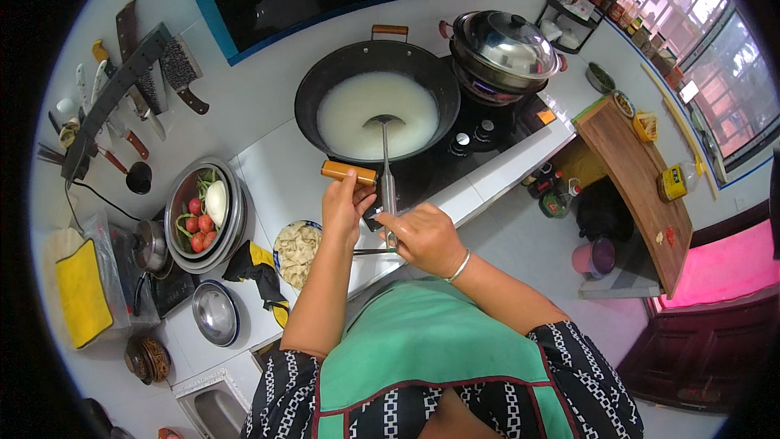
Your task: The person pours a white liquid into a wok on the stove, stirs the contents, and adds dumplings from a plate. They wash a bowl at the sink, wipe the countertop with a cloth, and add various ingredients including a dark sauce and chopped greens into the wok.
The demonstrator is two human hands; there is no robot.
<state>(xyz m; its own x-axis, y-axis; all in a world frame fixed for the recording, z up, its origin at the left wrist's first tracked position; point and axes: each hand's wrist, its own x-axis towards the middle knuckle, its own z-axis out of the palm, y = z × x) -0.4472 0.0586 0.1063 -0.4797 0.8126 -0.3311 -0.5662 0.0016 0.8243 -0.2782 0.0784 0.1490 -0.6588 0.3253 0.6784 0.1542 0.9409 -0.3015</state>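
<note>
A large black wok (pixel 313 81) on the stove holds cloudy whitish liquid (pixel 349 114). My left hand (pixel 348 210) is at its near wooden handle (pixel 337 171), the thumb over the top and the other fingers curled beneath. In my right hand (pixel 429 240) is the handle of a metal ladle (pixel 387 154), whose bowl dips partly into the liquid near the wok's middle. Left of my left forearm stands a patterned bowl (pixel 279 264) heaped with pale dumplings (pixel 299 254).
A lidded steamer pot (pixel 508 45) occupies the right burner. Stacked metal basins (pixel 231 232) with tomatoes, green beans and a white vegetable stand left, near an upturned metal bowl (pixel 214 313). Knives hang on a wall rack (pixel 122 85). A wooden counter (pixel 642 171) runs along the right.
</note>
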